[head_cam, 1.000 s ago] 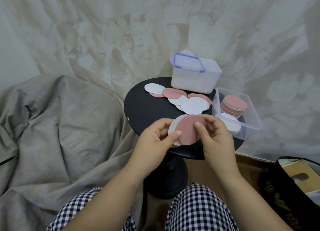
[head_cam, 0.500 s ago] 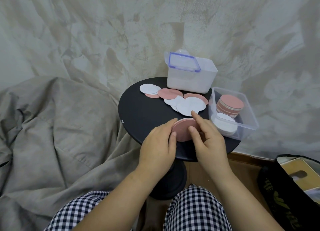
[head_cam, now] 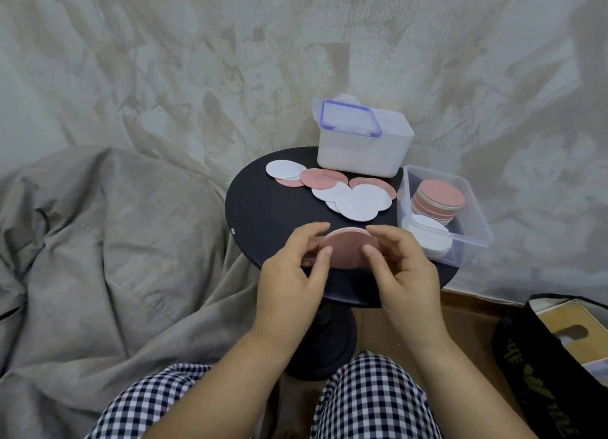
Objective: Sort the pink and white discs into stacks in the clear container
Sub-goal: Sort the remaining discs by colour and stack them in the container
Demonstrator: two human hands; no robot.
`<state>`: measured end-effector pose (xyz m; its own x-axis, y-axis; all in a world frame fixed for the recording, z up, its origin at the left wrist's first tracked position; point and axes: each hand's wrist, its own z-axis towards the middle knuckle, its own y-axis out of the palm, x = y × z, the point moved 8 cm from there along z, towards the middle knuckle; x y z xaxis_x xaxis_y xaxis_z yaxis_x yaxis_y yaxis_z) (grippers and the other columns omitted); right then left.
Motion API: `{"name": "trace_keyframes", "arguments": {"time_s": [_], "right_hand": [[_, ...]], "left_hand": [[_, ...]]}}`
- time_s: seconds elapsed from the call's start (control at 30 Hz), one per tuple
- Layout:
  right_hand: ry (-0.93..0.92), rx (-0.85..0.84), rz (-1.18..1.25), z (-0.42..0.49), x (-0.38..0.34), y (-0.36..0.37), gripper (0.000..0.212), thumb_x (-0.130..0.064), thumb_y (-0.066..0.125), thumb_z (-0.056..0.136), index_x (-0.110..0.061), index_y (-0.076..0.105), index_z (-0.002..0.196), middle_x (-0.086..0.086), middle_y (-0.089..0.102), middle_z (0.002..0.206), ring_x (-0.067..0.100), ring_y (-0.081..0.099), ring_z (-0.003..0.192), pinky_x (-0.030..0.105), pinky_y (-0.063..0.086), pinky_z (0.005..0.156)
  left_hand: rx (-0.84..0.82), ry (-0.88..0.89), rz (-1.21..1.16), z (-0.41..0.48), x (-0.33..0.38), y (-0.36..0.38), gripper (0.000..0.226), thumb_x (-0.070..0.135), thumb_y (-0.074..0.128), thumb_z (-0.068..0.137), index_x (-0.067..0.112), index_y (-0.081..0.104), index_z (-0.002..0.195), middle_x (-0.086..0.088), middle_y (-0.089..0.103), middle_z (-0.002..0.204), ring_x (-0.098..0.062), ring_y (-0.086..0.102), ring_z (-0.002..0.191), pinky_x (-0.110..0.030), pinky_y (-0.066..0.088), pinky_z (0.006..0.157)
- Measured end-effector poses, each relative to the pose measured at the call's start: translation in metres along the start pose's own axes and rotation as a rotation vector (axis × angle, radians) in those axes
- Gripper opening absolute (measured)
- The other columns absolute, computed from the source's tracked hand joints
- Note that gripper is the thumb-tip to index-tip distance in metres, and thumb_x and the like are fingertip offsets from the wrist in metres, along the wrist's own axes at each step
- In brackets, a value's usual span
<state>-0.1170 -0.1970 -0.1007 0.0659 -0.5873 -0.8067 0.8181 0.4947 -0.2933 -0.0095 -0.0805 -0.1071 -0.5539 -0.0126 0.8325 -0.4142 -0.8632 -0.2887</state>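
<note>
Compared with 1 second back, the pink bunch (head_cam: 350,249) is squared up now. No white disc pokes out behind it, and it sits low over the near edge of the black table (head_cam: 263,208) instead of up in the air. Can't tell if it's actually touching the top.

Left hand (head_cam: 296,271) pinches its left rim with curled fingers and thumb. Behind, the loose discs (head_cam: 357,203), pink and white mixed, wait unsorted. Right hand (head_cam: 406,274) pinches the right rim the same way.

Further right, the clear container (head_cam: 477,216) already holds 2 stacks, a pink stack (head_cam: 439,197) behind a white stack (head_cam: 427,238). My guess is this bunch goes onto the pink stack next.
</note>
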Motion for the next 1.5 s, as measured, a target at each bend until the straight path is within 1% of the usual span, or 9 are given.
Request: {"name": "trace_keyframes", "arguments": {"time_s": [0.13,0.23,0.33,0.53,0.8,0.97,1.23,1.37,1.5], "right_hand": [[-0.068,0.039,-0.066,-0.001,-0.003,-0.003,0.036,-0.004,0.063,0.085,-0.035,0.060,0.104,-0.018,0.064,0.102,-0.002,0.060,0.098,0.010,0.046,0.082],[-0.126,0.051,-0.109,-0.003,-0.004,-0.004,0.031,-0.006,0.060,0.087,-0.026,0.062,0.110,-0.016,0.061,0.109,-0.002,0.058,0.104,0.011,0.045,0.085],[-0.156,0.065,-0.116,-0.002,-0.007,-0.005,0.031,-0.008,0.058,0.085,-0.023,0.063,0.112,-0.016,0.062,0.104,-0.001,0.059,0.098,0.014,0.046,0.085],[-0.125,0.101,-0.095,-0.004,-0.009,-0.010,0.040,-0.003,0.064,0.084,-0.038,0.058,0.103,-0.023,0.061,0.099,-0.003,0.061,0.094,0.011,0.047,0.082],[-0.167,0.111,-0.067,-0.005,-0.013,-0.012,0.031,-0.005,0.060,0.082,-0.028,0.063,0.102,-0.021,0.063,0.099,-0.003,0.061,0.092,0.009,0.045,0.080],[-0.173,0.067,-0.096,-0.002,-0.012,-0.010,0.032,-0.003,0.061,0.082,-0.028,0.062,0.103,-0.024,0.060,0.099,-0.005,0.060,0.093,0.008,0.045,0.080],[-0.007,-0.032,-0.039,0.010,-0.007,-0.029,0.039,-0.007,0.065,0.083,-0.043,0.061,0.096,-0.029,0.065,0.095,-0.003,0.061,0.090,0.009,0.046,0.076],[0.106,-0.024,0.047,0.039,-0.007,-0.076,0.033,-0.006,0.064,0.082,-0.038,0.065,0.092,-0.024,0.070,0.091,-0.002,0.065,0.084,0.012,0.051,0.074],[0.220,0.003,0.071,0.078,0.005,-0.122,0.029,0.000,0.060,0.084,-0.028,0.065,0.088,-0.016,0.072,0.078,0.000,0.065,0.068,0.014,0.054,0.062]], "left_hand": [[0.056,0.023,-0.018,-0.004,-0.002,-0.003,0.024,0.015,0.061,0.085,0.025,0.068,0.105,0.020,0.067,0.099,0.004,0.063,0.092,-0.016,0.051,0.079],[0.135,0.068,-0.015,-0.004,-0.001,-0.009,0.026,0.012,0.064,0.082,0.021,0.069,0.106,0.022,0.066,0.097,0.005,0.063,0.090,-0.011,0.048,0.079],[0.163,0.120,0.013,-0.004,0.004,-0.013,0.025,0.008,0.067,0.081,0.018,0.070,0.103,0.019,0.066,0.093,0.004,0.062,0.089,-0.009,0.046,0.079],[0.184,0.077,-0.033,-0.006,0.002,-0.015,0.023,0.004,0.070,0.079,0.020,0.072,0.097,0.014,0.069,0.092,0.003,0.065,0.087,-0.008,0.047,0.075],[0.186,0.075,-0.055,-0.007,0.005,-0.016,0.024,0.002,0.070,0.079,0.021,0.071,0.092,0.015,0.069,0.089,0.002,0.065,0.085,-0.008,0.047,0.074],[0.140,0.046,-0.040,-0.007,-0.002,-0.011,0.020,0.004,0.069,0.081,0.019,0.072,0.094,0.010,0.071,0.089,-0.002,0.066,0.086,-0.015,0.051,0.076],[0.063,0.053,-0.042,0.004,0.012,0.004,0.017,0.008,0.067,0.083,0.018,0.071,0.096,0.012,0.069,0.091,-0.003,0.064,0.084,-0.009,0.047,0.069],[-0.048,0.098,-0.045,0.017,0.028,0.032,0.019,0.018,0.065,0.081,0.023,0.068,0.100,0.016,0.066,0.094,-0.001,0.062,0.085,-0.007,0.045,0.066],[-0.225,0.084,-0.005,0.030,0.031,0.077,0.033,0.031,0.065,0.076,0.032,0.060,0.109,0.021,0.056,0.107,0.000,0.057,0.093,-0.021,0.053,0.069]]}}
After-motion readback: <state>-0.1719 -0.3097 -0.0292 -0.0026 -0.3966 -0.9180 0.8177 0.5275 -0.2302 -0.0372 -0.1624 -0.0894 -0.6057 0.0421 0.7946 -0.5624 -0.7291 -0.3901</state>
